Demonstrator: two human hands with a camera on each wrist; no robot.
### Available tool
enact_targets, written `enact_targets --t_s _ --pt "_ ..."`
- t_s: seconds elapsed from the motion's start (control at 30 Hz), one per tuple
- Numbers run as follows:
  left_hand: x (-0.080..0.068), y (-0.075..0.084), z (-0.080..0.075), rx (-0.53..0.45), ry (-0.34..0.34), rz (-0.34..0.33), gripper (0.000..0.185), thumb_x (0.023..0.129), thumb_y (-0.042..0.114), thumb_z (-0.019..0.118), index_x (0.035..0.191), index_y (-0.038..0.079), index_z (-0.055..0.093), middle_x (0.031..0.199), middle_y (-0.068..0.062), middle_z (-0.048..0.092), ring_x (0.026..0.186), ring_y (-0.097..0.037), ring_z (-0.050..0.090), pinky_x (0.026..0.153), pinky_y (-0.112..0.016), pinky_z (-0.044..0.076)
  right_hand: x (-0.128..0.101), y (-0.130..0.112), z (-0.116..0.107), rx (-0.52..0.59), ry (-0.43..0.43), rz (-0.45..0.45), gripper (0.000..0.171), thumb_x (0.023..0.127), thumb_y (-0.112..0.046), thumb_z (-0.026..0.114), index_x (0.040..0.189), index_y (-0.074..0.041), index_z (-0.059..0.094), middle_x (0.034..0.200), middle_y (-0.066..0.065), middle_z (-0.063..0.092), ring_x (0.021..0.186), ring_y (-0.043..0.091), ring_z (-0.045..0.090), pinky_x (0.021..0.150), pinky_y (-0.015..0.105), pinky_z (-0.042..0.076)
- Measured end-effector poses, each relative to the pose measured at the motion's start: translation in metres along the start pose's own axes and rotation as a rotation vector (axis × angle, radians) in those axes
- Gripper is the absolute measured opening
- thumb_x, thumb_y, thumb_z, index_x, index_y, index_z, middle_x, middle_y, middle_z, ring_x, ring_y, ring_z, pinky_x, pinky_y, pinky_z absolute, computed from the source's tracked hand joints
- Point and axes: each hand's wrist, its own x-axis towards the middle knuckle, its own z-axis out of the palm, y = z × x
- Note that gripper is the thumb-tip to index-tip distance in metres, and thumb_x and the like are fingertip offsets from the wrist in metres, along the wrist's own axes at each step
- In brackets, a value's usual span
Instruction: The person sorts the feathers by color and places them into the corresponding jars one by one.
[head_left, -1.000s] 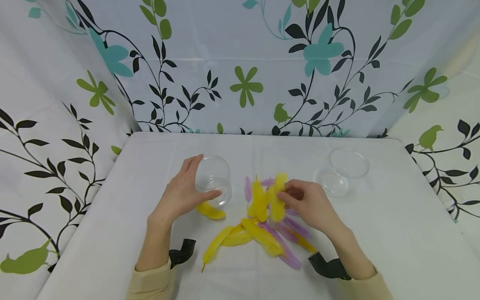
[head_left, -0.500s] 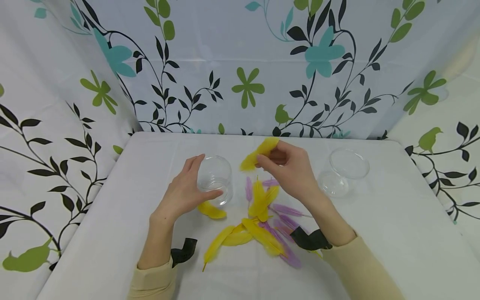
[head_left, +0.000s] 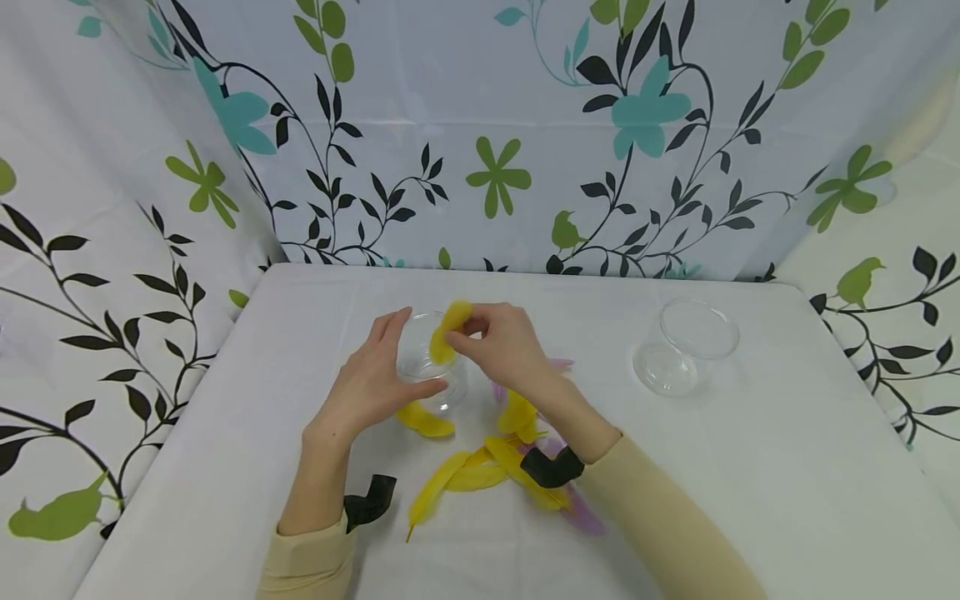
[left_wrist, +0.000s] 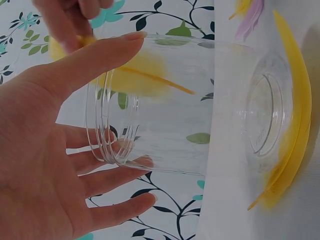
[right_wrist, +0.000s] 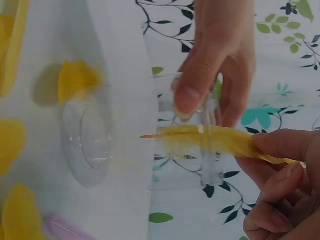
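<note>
My left hand (head_left: 367, 375) holds a clear jar (head_left: 417, 362) upright on the table, thumb on one side and fingers on the other near its mouth. My right hand (head_left: 506, 346) pinches a yellow feather (head_left: 448, 333) between thumb and finger. In the right wrist view, this feather (right_wrist: 187, 137) reaches quill first through the jar's mouth, its quill tip inside the glass. Another yellow feather (head_left: 425, 421) lies on the table by the jar's base.
Several yellow feathers (head_left: 476, 477) and purple feathers (head_left: 581, 515) lie loosely heaped in front, partly under the right forearm. A clear round container (head_left: 666, 371) with a wide rim stands at the right. A patterned curtain (head_left: 420, 125) hangs behind the white table (head_left: 787, 467).
My right hand has lifted the yellow feather from the pile and carried it left to the jar's mouth, turning it quill down. My left hand has stayed at the jar.
</note>
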Motion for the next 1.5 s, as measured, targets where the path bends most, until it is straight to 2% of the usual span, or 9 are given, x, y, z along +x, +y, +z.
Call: enact_targets --t_s 0.17,0.4,0.5,0.6,0.73,0.9,1.03,1.27,1.5 --pt "0.001 0.0 0.0 -0.002 0.008 0.016 0.105 0.078 0.045 0.083 0.158 0.014 0.021 0.162 -0.01 0.026 0.124 -0.04 0.055 0.105 -0.059 0.045 0.003 0.006 0.017 -0.063 -0.089 0.006 0.015 0.093 -0.021 0.071 0.102 -0.009 0.077 0.091 0.001 0.077 0.089 0.019 0.066 0.08 0.029 0.055" --pt "-0.001 0.0 -0.001 0.002 0.014 0.026 0.105 0.078 0.046 0.082 0.158 0.013 0.022 0.161 -0.011 0.026 0.12 -0.04 0.057 0.102 -0.059 0.047 0.002 0.005 0.022 -0.072 -0.124 -0.048 0.013 0.094 -0.02 0.069 0.099 -0.011 0.076 0.093 0.0 0.076 0.091 0.018 0.065 0.081 0.03 0.054" --pt "-0.001 0.0 -0.001 0.002 0.013 0.02 0.105 0.078 0.047 0.082 0.158 0.014 0.022 0.161 -0.01 0.026 0.12 -0.039 0.057 0.101 -0.059 0.047 -0.001 0.008 0.02 -0.073 -0.104 -0.092 0.012 0.094 -0.02 0.07 0.1 -0.013 0.076 0.093 -0.002 0.076 0.086 0.014 0.064 0.076 0.026 0.051" --pt "0.0 0.001 -0.001 0.003 0.004 0.007 0.105 0.079 0.048 0.081 0.159 0.015 0.021 0.162 -0.009 0.025 0.122 -0.04 0.056 0.102 -0.06 0.047 -0.008 0.009 0.015 -0.061 -0.062 -0.119 0.012 0.094 -0.021 0.07 0.102 -0.014 0.075 0.097 -0.002 0.076 0.07 0.013 0.058 0.063 0.024 0.049" --pt "0.001 0.002 -0.001 0.002 -0.014 -0.017 0.106 0.079 0.048 0.081 0.159 0.016 0.019 0.164 -0.009 0.022 0.128 -0.04 0.052 0.103 -0.061 0.046 -0.023 0.01 0.0 -0.024 -0.003 -0.094 0.016 0.094 -0.023 0.069 0.109 -0.017 0.073 0.105 -0.004 0.074 0.056 0.015 0.049 0.05 0.025 0.047" --pt "0.002 0.003 0.0 0.002 -0.021 -0.031 0.106 0.079 0.048 0.081 0.159 0.017 0.019 0.163 -0.009 0.022 0.129 -0.04 0.05 0.103 -0.061 0.045 -0.045 0.02 -0.02 -0.034 0.055 -0.084 0.018 0.094 -0.025 0.07 0.111 -0.019 0.071 0.105 -0.007 0.072 0.055 0.015 0.047 0.048 0.025 0.045" --pt "0.001 0.002 -0.001 0.012 -0.018 -0.027 0.105 0.079 0.048 0.08 0.159 0.014 0.02 0.163 -0.01 0.023 0.128 -0.04 0.051 0.105 -0.061 0.044 -0.063 0.037 -0.032 -0.081 0.064 -0.051 0.019 0.093 -0.024 0.072 0.11 -0.017 0.072 0.1 -0.007 0.072 0.057 0.015 0.047 0.049 0.024 0.044" --pt "0.002 0.002 -0.001 0.014 -0.026 -0.034 0.106 0.079 0.048 0.08 0.159 0.015 0.019 0.163 -0.01 0.021 0.129 -0.041 0.05 0.105 -0.063 0.042 -0.097 0.068 -0.038 -0.157 -0.068 0.024 0.018 0.09 -0.021 0.074 0.105 -0.012 0.073 0.091 -0.007 0.071 0.06 0.012 0.049 0.054 0.022 0.045" --pt "0.003 0.002 0.001 0.015 -0.028 -0.025 0.106 0.079 0.048 0.08 0.159 0.014 0.019 0.163 -0.01 0.021 0.126 -0.041 0.051 0.105 -0.062 0.043 -0.131 0.088 -0.027 -0.187 -0.171 -0.014 0.012 0.086 -0.017 0.078 0.096 -0.012 0.074 0.083 -0.009 0.068 0.061 0.002 0.046 0.056 0.019 0.045"
